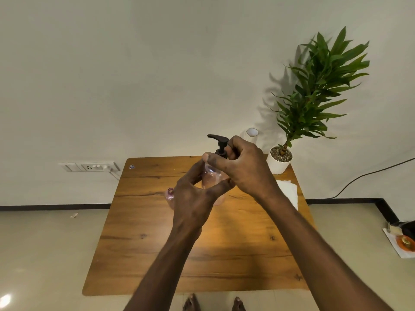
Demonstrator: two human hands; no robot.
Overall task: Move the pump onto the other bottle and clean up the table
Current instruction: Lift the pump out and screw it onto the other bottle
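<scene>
Two hands meet above the wooden table [157,243]: the left hand [193,198] wraps around a clear pink bottle [212,177], while the right hand [244,167] pinches the collar of the dark pump [220,144] at its neck. Just left of the left hand, a second pink bottle [170,195] stands uncapped; a white cloth [289,191] lies just right of the right wrist.
</scene>
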